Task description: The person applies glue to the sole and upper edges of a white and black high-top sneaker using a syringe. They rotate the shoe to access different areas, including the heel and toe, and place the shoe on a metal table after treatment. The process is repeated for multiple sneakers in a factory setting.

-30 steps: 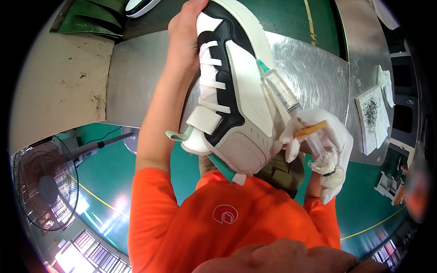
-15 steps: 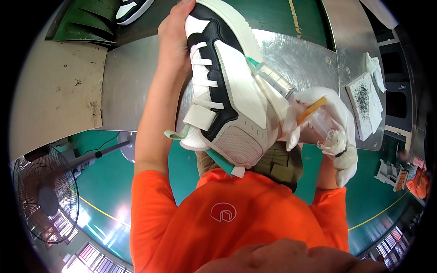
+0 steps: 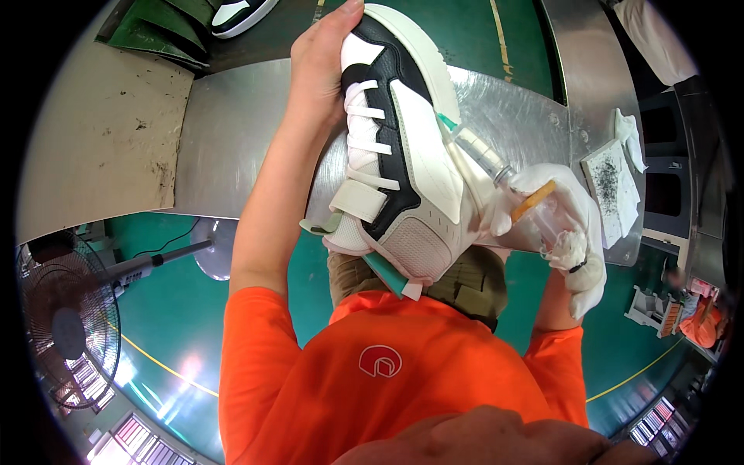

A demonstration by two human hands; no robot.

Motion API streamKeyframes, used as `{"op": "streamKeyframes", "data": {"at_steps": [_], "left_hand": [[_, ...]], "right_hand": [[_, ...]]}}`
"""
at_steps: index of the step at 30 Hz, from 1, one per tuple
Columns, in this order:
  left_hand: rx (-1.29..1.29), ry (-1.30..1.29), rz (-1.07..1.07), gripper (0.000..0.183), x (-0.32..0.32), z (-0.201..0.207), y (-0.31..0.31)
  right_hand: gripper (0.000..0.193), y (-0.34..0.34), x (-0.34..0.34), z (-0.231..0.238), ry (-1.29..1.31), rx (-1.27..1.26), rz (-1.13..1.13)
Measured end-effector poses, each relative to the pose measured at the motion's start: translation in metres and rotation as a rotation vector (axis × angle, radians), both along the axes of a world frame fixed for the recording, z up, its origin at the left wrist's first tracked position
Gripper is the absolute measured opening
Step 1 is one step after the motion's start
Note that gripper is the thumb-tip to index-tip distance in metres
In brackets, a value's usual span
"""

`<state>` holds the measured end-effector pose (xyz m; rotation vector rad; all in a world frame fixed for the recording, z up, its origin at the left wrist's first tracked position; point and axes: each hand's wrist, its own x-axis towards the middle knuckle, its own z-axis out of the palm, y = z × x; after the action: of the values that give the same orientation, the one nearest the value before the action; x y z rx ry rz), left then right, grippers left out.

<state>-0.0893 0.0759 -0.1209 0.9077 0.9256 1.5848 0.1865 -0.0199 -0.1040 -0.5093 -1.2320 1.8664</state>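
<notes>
In the head view, one sneaker (image 3: 426, 159) is above the counter (image 3: 225, 139), its toe gripped by the left hand (image 3: 316, 74); the gloved right hand (image 3: 577, 205) is closed around one syringe (image 3: 480, 151), tip at the sole edge; the step seems seam work, the next move calling for steady angle; one other shoe (image 3: 239, 18) lies upper left.

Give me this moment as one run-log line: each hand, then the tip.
left hand: holding sneaker near toe | right hand: gloved, holding syringe | green tip: by sole edge
</notes>
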Motion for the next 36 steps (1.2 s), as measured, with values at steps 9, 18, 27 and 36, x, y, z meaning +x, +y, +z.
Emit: {"op": "streamKeyframes", "data": {"at_steps": [9, 18, 27, 36], "left_hand": [[-0.064, 0.008, 0.013, 0.028, 0.006, 0.008, -0.005], [-0.090, 0.075, 0.099, 0.026, 0.004, 0.006, -0.003], [-0.148, 0.169, 0.249, 0.061, -0.001, -0.004, 0.002], [-0.178, 0.115, 0.218, 0.060, 0.006, 0.002, -0.001]], "right_hand": [[0.103, 0.001, -0.008, 0.038, -0.093, -0.189, -0.010], [0.096, 0.004, 0.006, 0.046, -0.092, -0.186, 0.020], [0.091, 0.001, 0.012, 0.046, -0.092, -0.183, 0.019], [0.087, -0.004, 0.018, 0.046, -0.097, -0.185, -0.001]]}}
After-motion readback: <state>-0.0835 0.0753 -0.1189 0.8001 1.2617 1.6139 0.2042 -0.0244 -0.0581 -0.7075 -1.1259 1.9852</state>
